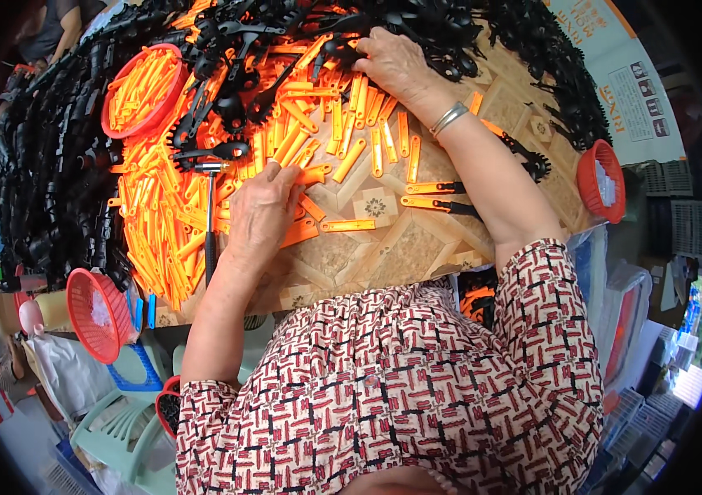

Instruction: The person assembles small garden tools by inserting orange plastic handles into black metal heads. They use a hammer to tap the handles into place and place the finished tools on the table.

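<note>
While the left arm came up from the lower edge, bent slightly rightward, the left hand (260,210) lay back upward, fingers curled round an orange handle (314,175) over the patterned table (417,256), just right of the main orange heap (157,239). The right arm slanted farther out and leftward, a silver bracelet (448,118) at its wrist. Right hand (400,66): fingers bent down at black utensil parts (336,56); whether it gripped one could not be told.

You have two hands (262,210), one hammer (211,210), at least four red containers (97,337), uncountably many orange handles (349,225) and black parts (42,165).
</note>
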{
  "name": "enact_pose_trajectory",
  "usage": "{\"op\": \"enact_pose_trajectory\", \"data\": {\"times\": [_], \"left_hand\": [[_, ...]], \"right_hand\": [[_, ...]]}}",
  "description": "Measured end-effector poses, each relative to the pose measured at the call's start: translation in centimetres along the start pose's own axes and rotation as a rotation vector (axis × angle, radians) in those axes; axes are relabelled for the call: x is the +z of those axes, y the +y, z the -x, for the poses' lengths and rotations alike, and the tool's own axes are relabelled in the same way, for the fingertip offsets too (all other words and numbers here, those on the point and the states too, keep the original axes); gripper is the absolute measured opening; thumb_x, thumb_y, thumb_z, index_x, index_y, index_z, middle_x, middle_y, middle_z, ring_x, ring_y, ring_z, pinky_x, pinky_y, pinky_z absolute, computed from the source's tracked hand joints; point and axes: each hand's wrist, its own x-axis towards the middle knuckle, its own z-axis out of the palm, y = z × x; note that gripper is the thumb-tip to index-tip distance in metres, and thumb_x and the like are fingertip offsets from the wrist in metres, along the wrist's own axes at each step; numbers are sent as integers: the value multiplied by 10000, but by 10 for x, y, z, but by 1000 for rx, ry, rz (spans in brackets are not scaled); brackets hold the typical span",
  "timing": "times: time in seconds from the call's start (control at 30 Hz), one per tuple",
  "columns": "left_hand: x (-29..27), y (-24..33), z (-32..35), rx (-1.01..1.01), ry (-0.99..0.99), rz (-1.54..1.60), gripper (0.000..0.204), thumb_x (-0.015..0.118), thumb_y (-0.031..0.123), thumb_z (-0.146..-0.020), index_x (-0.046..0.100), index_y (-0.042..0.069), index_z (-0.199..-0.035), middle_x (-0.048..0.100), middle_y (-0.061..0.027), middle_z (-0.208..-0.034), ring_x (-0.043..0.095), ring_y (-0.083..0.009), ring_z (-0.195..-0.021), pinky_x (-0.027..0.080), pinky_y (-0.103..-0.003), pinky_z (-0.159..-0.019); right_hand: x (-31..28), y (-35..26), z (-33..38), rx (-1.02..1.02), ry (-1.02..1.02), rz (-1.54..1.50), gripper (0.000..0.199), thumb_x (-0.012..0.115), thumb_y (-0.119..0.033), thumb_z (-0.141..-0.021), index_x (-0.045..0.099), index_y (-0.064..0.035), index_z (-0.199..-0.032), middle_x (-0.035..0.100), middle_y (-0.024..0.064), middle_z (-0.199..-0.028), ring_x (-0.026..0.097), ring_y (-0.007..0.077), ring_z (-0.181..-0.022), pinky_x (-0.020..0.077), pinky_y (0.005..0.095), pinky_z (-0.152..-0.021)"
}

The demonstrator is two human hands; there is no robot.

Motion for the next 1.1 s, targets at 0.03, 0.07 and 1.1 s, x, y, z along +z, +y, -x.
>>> {"op": "enact_pose_trajectory", "data": {"times": [0.03,0.07,1.1], "left_hand": [[-3,1,0,11,-10,-33,125,696,66,-944,690,26,-1063,649,-137,-887,668,-258,-752,516,-352,-666],[-4,3,0,-14,16,41,121,684,70,-955,673,27,-1068,640,-137,-877,660,-251,-744,514,-350,-666],[4,35,-2,45,381,330,189,726,12,-896,683,35,-1079,708,-133,-938,719,-291,-817,562,-372,-694]], "right_hand": [[-2,-2,-3,57,-15,-63,322,778,-345,-842,730,-97,-1043,630,107,-930,652,341,-893,514,448,-774],[-5,-4,-5,114,-31,-126,321,790,-335,-828,730,-95,-1032,625,107,-910,649,340,-886,518,440,-778],[-50,-135,106,951,60,-2134,237,756,-169,-940,751,29,-1068,765,116,-971,750,215,-831,657,391,-745]]}}
